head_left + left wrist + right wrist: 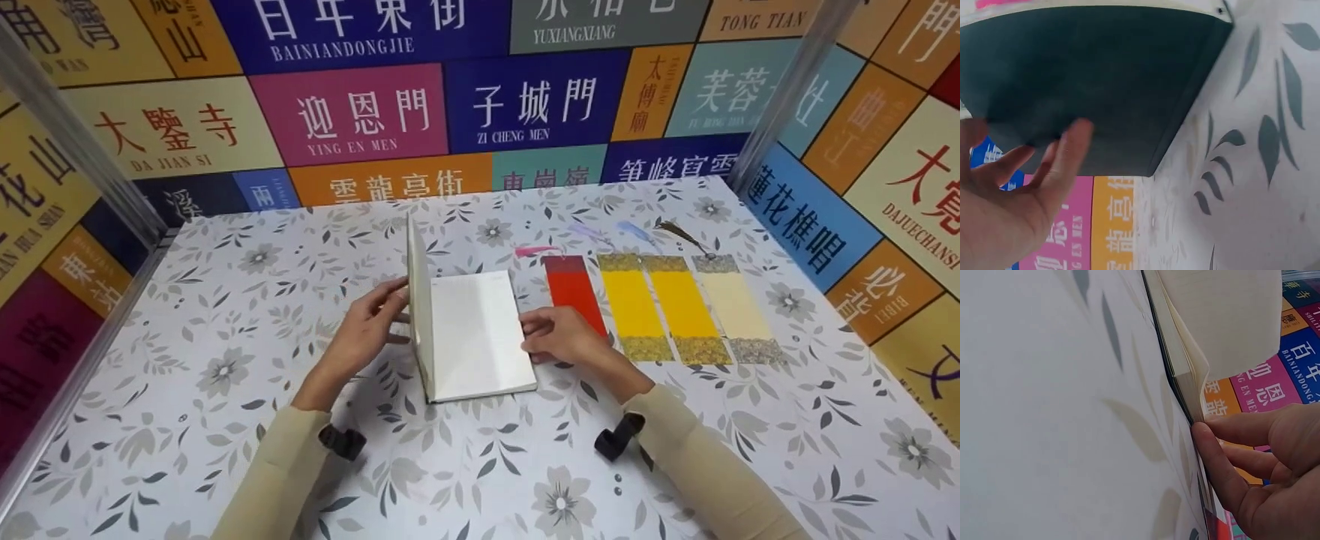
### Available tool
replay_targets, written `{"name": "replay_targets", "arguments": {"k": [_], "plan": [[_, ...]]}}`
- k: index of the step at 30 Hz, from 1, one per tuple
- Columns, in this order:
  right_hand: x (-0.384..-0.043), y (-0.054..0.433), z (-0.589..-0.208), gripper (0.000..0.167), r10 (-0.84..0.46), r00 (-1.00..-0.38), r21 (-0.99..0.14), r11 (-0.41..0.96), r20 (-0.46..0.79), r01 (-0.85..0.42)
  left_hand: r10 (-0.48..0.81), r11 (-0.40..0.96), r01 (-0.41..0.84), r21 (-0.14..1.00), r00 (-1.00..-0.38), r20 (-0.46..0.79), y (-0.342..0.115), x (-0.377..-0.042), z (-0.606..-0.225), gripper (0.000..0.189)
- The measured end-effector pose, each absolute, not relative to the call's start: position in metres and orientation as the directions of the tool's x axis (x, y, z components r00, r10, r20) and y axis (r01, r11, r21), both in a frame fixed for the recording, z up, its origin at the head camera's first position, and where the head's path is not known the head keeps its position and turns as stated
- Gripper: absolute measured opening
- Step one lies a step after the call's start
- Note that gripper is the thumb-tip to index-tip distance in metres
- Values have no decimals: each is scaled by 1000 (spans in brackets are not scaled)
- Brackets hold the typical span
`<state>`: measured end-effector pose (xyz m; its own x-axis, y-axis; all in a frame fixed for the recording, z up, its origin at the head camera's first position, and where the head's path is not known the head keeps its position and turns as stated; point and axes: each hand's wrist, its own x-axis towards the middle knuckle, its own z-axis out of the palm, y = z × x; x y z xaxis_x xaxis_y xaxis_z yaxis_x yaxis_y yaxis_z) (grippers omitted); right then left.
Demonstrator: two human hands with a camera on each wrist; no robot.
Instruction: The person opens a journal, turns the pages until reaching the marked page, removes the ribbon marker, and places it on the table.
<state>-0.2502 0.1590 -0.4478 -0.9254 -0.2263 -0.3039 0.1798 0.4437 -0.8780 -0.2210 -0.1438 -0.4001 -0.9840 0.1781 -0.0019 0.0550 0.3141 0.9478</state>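
A notebook (pixel 480 337) lies open on the table, its blank right-hand pages facing up. Its dark green cover (pixel 1100 73) stands nearly upright on the left, with some pages against its inner side. Spread fingers of my left hand (pixel 369 322) touch the outside of that cover, fairly straight in the left wrist view. At the right edge of the notebook, my right hand (pixel 566 336) pinches the page edges (pixel 1188 385) between thumb and forefinger. One page bows upward there in the right wrist view.
Right of the notebook lie a red bookmark (pixel 574 289), partly behind my right hand, two yellow bookmarks (pixel 634 304) and a cream bookmark (pixel 739 307), with tassels at their far ends. Panels with printed signs (pixel 367 112) border the flower-patterned table (pixel 225 450).
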Motion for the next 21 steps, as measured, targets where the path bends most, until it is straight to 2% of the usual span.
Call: {"name": "replay_targets", "arguments": {"k": [5, 8, 12, 14, 21], "plan": [[-251, 164, -445, 44, -246, -921, -876, 453, -302, 166, 325, 440, 154, 885, -946, 2, -128, -220, -407, 56], [-253, 168, -444, 42, -249, -913, -895, 391, -325, 212, 373, 502, 205, 840, -928, 4, -118, -219, -411, 62], [-257, 174, -442, 44, -240, -884, -897, 299, -402, 327, 401, 598, 252, 761, -916, -12, -106, -218, -416, 66], [-259, 178, -442, 48, -248, -866, -884, 303, -434, 356, 416, 639, 257, 725, -908, -45, -101, -217, -419, 67], [-257, 179, -442, 52, -259, -858, -881, 301, -443, 364, 451, 748, 267, 608, -876, -170, -90, -210, -428, 68]]}}
